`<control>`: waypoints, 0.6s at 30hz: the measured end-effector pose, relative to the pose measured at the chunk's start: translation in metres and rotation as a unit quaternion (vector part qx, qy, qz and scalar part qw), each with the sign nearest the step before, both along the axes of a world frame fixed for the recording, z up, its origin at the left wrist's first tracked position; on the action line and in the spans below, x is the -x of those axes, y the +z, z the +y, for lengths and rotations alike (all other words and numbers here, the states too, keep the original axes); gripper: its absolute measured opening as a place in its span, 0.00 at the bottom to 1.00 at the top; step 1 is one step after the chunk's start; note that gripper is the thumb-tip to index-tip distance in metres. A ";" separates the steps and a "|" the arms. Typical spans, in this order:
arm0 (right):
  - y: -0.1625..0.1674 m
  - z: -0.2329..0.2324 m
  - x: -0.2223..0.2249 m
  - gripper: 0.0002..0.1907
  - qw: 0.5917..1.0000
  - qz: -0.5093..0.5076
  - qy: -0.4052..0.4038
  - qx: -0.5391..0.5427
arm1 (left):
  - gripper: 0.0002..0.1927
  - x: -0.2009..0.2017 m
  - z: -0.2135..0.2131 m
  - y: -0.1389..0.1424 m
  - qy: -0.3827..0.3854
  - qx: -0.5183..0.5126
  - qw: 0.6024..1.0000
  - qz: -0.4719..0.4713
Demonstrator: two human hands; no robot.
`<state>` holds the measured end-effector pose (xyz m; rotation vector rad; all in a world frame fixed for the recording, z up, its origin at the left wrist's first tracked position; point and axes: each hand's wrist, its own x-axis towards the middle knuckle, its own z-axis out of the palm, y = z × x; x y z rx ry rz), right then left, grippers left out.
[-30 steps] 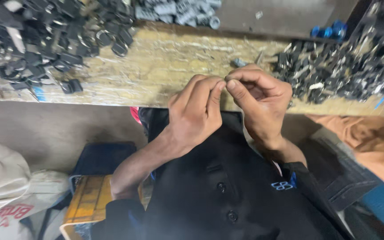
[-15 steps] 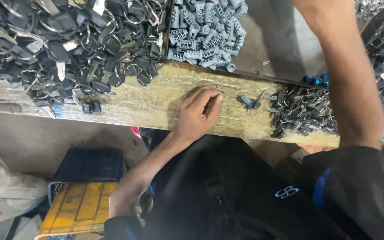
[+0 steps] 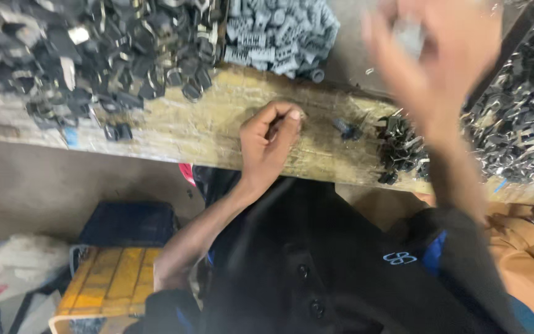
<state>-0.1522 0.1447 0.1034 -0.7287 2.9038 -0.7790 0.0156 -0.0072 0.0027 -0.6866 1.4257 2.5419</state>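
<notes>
while the left hand [image 3: 270, 139] rests curled on the bench [image 3: 174, 130], grip unclear, the blurred right hand [image 3: 431, 55] lifts spread-fingered. small part [image 3: 346, 128] lies between: light, stiff, likely pinched at its body.

The raised right hand [image 3: 440, 55] is motion-blurred, so whatever its fingers [image 3: 381, 37] hold is unreadable
</notes>
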 end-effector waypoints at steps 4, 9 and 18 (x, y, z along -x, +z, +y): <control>0.014 0.002 -0.102 0.06 0.993 -0.058 0.065 0.085 | 0.05 -0.013 0.012 0.028 0.014 -0.165 0.985 -0.058; -0.001 -0.010 -0.144 0.10 0.985 0.109 -0.039 0.128 | 0.08 -0.022 0.027 0.049 -0.006 -0.120 0.991 -0.054; -0.001 0.007 -0.168 0.10 0.987 0.143 -0.014 0.074 | 0.06 -0.030 0.030 0.057 -0.023 0.003 0.998 0.051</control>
